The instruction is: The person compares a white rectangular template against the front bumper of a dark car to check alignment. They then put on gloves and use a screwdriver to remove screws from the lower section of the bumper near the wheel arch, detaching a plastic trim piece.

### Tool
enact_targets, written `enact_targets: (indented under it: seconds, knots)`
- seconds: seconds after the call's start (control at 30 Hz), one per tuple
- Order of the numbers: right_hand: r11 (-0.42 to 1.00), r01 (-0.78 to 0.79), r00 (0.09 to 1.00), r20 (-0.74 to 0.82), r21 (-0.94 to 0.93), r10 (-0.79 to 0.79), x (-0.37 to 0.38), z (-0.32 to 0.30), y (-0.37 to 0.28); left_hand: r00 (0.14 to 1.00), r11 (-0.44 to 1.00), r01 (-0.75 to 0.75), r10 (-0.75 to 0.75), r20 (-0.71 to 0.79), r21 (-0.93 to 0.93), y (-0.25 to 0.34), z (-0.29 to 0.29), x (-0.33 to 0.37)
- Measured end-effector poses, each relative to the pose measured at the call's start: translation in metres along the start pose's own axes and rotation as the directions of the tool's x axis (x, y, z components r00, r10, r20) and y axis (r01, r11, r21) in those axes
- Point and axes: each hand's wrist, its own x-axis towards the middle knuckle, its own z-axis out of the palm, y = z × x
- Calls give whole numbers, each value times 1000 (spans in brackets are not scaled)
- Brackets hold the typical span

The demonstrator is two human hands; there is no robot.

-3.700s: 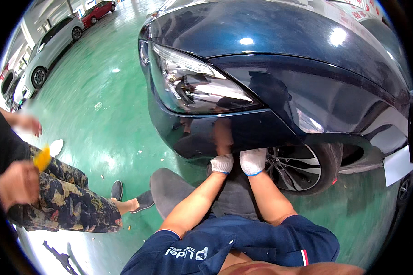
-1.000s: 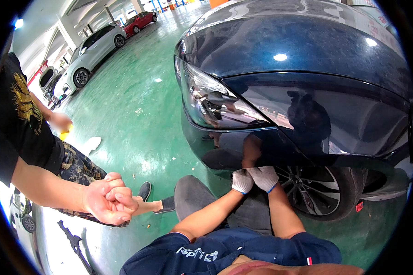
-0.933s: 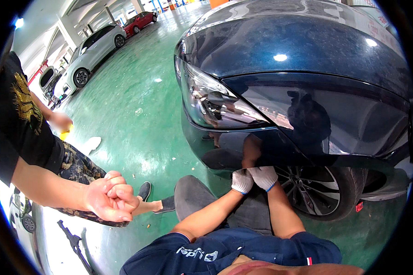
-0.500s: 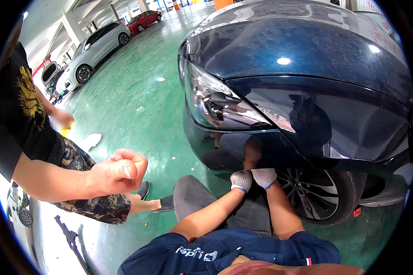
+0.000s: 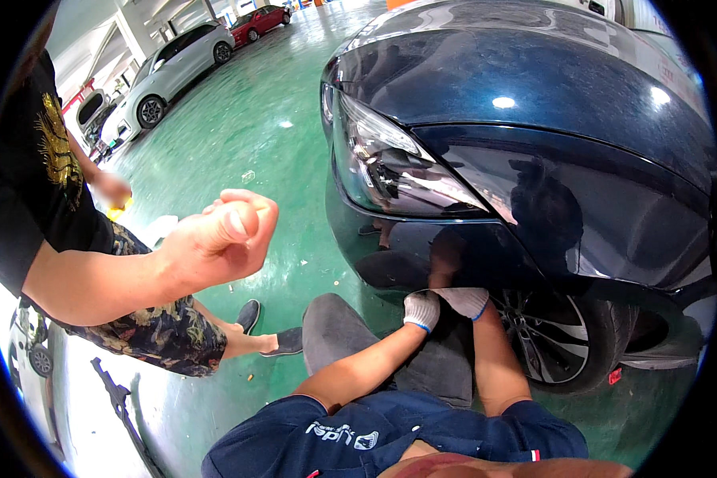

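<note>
A dark blue car's front bumper (image 5: 462,253) curves over both of my white-gloved hands. My left hand (image 5: 421,309) reaches up against the bumper's lower edge, just ahead of the front wheel (image 5: 543,334). Beside it, nearly touching, my right hand (image 5: 465,302) lies at the same edge, closer to the wheel. The fingers of both hands are hidden beneath the bumper, so what they touch or hold there is out of sight. Above them sits the clear headlight (image 5: 398,163), with the fender (image 5: 597,207) to its right.
On the left stands another person, a closed fist (image 5: 227,235) held out over the green floor (image 5: 295,103). A long dark strip-like part (image 5: 119,402) lies at the lower left. Farther back are a white car (image 5: 179,72) and a red car (image 5: 260,20).
The other person's fist has risen and come toward the right. My hands stay at the bumper's lower edge; the right one is turned slightly more sideways. The view has shifted a little.
</note>
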Motion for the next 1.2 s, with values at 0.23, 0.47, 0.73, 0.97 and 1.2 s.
enact_targets:
  seconds: [0.23,0.47,0.73,0.97,1.2]
  knots:
    - [966,-251,927,271,-63,259,12,6,-14,966,982,-81,35,255,171,6,-18,1]
    - [978,-171,820,534,-116,206,19,0,-13,955,973,-95,29,296,212,4,-25,0]
    - [975,-7,909,404,-223,99,9,43,3,994,987,-86,75,80,133,-7,-20,3]
    - [962,20,989,149,-271,21,3,56,1,997,998,-64,65,42,-10,-9,-32,7]
    - [928,-34,997,52,-371,57,1,56,-11,997,998,-47,50,60,-44,-5,-43,9]
